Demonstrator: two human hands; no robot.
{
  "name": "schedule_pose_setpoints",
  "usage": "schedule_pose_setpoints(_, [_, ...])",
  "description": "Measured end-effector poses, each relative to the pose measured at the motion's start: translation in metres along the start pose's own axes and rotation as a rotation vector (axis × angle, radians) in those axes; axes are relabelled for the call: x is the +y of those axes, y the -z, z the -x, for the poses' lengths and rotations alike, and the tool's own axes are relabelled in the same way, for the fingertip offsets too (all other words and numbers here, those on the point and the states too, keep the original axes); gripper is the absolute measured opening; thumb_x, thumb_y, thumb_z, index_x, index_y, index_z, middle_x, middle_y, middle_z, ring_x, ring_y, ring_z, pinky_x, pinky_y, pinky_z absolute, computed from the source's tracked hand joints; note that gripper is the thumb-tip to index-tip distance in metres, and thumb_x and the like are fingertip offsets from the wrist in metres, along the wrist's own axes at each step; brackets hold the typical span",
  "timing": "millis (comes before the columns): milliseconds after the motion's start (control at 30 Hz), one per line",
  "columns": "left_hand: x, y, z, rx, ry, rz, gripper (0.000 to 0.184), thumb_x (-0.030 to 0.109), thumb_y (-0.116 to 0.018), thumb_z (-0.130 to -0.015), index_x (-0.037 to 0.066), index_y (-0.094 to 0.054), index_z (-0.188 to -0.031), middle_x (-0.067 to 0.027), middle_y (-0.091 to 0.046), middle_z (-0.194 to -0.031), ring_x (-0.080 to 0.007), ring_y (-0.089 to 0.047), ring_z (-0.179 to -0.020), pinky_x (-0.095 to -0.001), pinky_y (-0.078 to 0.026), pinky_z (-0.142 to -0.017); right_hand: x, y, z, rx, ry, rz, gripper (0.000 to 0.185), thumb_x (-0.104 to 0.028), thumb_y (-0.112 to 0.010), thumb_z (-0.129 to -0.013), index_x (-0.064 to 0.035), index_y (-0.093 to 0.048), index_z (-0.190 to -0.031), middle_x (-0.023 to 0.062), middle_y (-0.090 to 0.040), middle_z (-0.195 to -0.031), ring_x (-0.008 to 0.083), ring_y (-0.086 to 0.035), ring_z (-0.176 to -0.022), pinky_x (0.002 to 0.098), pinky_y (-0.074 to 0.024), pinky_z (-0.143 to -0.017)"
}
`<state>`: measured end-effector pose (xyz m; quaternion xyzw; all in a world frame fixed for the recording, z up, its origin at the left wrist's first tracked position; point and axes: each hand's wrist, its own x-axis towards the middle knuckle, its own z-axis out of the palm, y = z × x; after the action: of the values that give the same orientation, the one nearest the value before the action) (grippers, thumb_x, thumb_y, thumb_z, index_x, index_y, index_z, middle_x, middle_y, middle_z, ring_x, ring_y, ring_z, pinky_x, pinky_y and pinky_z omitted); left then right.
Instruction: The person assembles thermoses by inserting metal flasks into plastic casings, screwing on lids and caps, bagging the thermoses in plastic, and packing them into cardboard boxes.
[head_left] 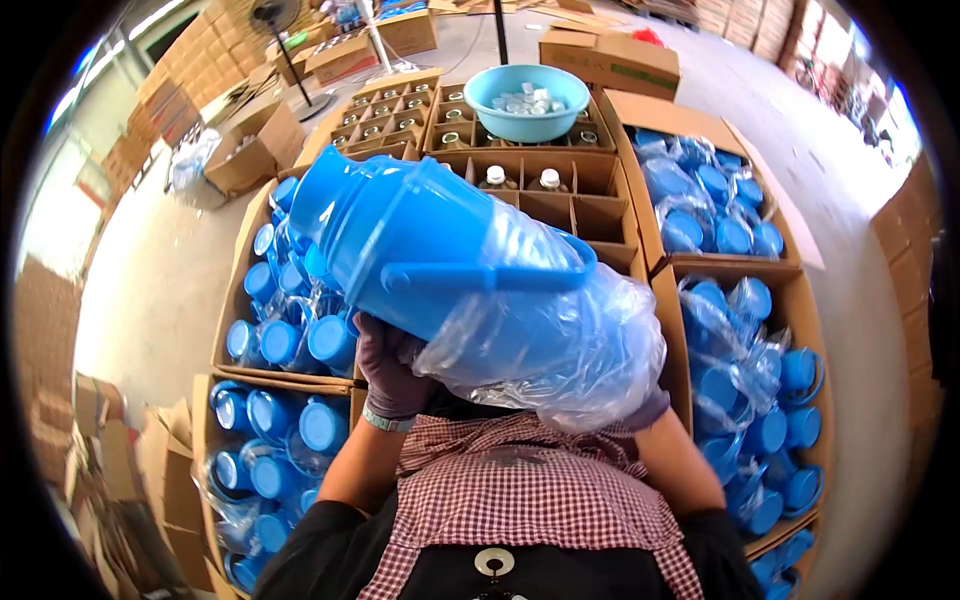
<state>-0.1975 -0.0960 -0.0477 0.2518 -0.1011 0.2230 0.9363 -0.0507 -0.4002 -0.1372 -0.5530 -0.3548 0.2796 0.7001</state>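
A big blue thermos jug (400, 240) with a side handle lies tilted in front of my chest, its wide end to the upper left. A clear plastic bag (560, 350) covers its lower right part. My left hand (395, 372), in a dark glove, supports the jug from below near the middle, fingers partly hidden behind it. At the bagged end, my right hand (648, 411), also gloved, grips from underneath; most of its fingers are hidden by the plastic.
Cartons of blue jugs stand left (280, 342) and right (765, 430). Ahead is a divided carton (605, 215) with two white-capped bottles. A light-blue basin (526, 125) of small clear pieces sits on another carton. A fan (275, 20) stands back left.
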Motion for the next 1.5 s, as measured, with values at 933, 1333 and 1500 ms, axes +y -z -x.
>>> schedule_pose_setpoints(933, [0.085,0.05,0.017,0.077,0.08,-0.591,0.071,0.064,-0.064,-0.094,0.004,-0.061,-0.13,-0.0043,-0.072,-0.102,-0.0135,-0.064,-0.08,-0.0271,-0.048,-0.065,-0.12,0.02,-0.004,0.541,0.199,1.105,0.023,0.005,-0.056,-0.089,-0.0045,-0.068,-0.106,0.0167,-0.068,-0.1,0.0332,-0.067,-0.093,0.0435,-0.0533,-0.082])
schedule_pose_setpoints(1333, [0.037,-0.048,0.029,-0.409,0.419,-0.903,0.128,0.077,-0.077,-0.071,-0.008,-0.034,-0.156,-0.0139,-0.065,-0.13,-0.0206,-0.062,-0.118,-0.0339,-0.047,-0.101,-0.152,-0.031,0.012,0.021,0.164,-0.016,0.116,-0.067,-0.082,-0.073,0.0015,-0.038,-0.155,0.019,-0.05,-0.151,0.0311,-0.051,-0.138,0.0449,-0.0392,-0.117])
schedule_pose_setpoints(1500, [0.014,-0.079,0.005,-0.096,0.005,-1.216,0.106,0.09,-0.055,-0.079,-0.005,-0.065,-0.125,-0.0071,-0.06,-0.097,-0.015,-0.058,-0.083,-0.0312,-0.048,-0.079,-0.208,-0.014,0.051,-0.021,0.368,0.688,0.138,-0.075,-0.089,-0.047,0.0035,-0.043,-0.151,0.0212,-0.055,-0.141,0.0356,-0.057,-0.128,0.0452,-0.0452,-0.109])
